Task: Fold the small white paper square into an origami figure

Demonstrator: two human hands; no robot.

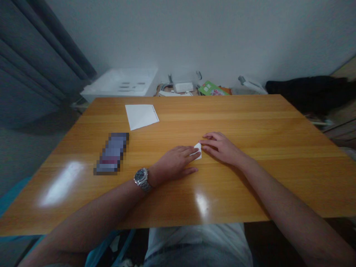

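A small white piece of folded paper point(198, 152) lies on the wooden table point(250, 126), partly covered by fingers. My left hand point(178, 161) rests flat over its left side, fingers stretched out and pressing it down, thumb apart on the tabletop. At the paper's right edge is my right hand point(221, 148), its fingers apart and slightly bent, the fingertips at or very near the paper's corner. Under my left fingers, part of the paper is hidden. A metal watch point(141, 178) sits on my left wrist.
A white sheet point(141, 116) with a perforated edge lies at the back left. Nearer, a blurred-out phone-like object point(112, 154) lies left of my hands. Behind the table stand a white foam box point(128, 81), a green booklet point(213, 89) and cables.
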